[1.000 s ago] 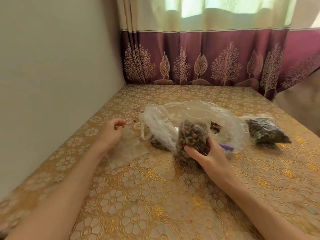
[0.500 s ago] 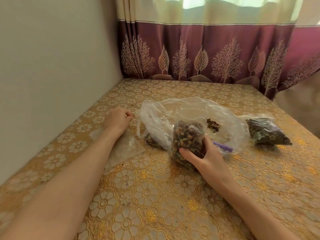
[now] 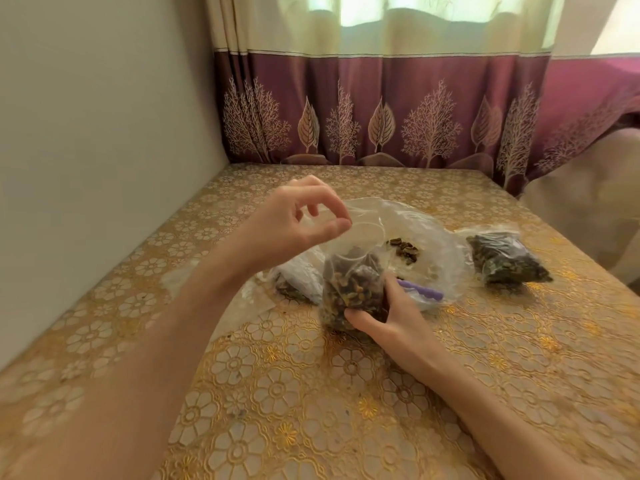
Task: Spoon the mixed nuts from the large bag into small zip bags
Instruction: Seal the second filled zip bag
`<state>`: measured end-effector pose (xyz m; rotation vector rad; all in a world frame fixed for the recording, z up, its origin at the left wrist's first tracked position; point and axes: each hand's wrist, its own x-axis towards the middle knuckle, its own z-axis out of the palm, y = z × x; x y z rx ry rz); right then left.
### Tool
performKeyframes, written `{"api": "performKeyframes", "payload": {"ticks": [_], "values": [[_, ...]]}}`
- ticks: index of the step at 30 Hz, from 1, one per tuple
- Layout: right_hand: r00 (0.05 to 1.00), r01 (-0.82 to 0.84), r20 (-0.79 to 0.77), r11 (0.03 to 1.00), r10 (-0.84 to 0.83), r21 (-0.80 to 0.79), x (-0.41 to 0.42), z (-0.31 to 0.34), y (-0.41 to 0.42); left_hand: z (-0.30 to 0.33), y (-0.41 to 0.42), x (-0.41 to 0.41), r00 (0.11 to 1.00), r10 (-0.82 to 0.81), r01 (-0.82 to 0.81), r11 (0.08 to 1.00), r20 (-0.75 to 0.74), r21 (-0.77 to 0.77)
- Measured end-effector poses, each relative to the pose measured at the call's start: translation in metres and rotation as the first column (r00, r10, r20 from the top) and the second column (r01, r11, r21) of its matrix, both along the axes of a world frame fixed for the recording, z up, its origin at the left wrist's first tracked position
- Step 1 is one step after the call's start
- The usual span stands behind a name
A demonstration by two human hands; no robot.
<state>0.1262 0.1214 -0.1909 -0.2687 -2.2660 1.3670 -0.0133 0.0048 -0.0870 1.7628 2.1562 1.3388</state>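
Head view: right hand [image 3: 391, 327] grips a nut-filled zip bag [image 3: 353, 292] standing upright on the table [image 3: 311, 393]; thumb wraps the near lower side, fingers curl round the far side. Bag's top is open, right under the left fingertips. Left hand [image 3: 298, 223] is raised above it, thumb and index fingertips nearly together; can't tell if they pinch the bag's clear rim or nothing, other fingers loosely curled. Big bag [image 3: 408, 237] lies flat and mostly empty just behind the right fingers, a small heap of nuts [image 3: 403, 250] inside, well past the fingertips. Purple spoon [image 3: 420, 292] lies touching or just beside the right fingers on their far side, handle pointing right. Filled bag [image 3: 502, 259] lies closed on the table, well right of both hands. Flat clear empty bag [image 3: 256, 306] lies under the left forearm. Curtain [image 3: 381, 109] hangs behind the table, wall [image 3: 104, 133] on the left.
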Motion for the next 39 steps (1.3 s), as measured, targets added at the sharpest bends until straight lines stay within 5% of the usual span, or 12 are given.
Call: {"api": "performKeyframes", "payload": {"ticks": [7,11,17,23,28,34,39], "values": [[0.999,-0.042,0.011,0.997,0.043,-0.059,0.003,0.002,0.001,0.005,0.003,0.008,0.995,0.032,-0.042,0.993,-0.096,-0.11],[0.997,-0.07,0.018,0.994,0.072,-0.082,0.006,0.003,0.003,-0.001,-0.007,0.004,0.99,-0.049,0.05,0.999,0.135,-0.009],[0.994,-0.105,0.017,0.992,0.107,-0.076,0.01,0.005,0.005,-0.027,-0.022,-0.003,0.884,-0.19,0.318,0.914,0.427,-0.252],[0.988,-0.136,-0.085,0.989,0.13,-0.064,0.015,0.014,0.005,-0.041,-0.013,0.018,0.898,-0.006,0.021,0.999,0.439,-0.028],[0.961,-0.119,-0.269,0.977,0.069,-0.174,0.019,0.023,0.007,-0.033,-0.008,0.032,0.905,-0.096,0.025,0.984,0.414,0.175],[0.987,-0.159,-0.026,0.981,0.157,-0.114,0.024,0.028,0.023,-0.057,-0.012,0.032,0.867,-0.098,0.229,0.95,0.489,-0.215],[0.984,-0.066,-0.173,0.992,0.046,-0.112,0.022,0.029,0.021,-0.054,-0.008,0.036,0.895,-0.076,0.114,0.992,0.44,-0.06]]}}
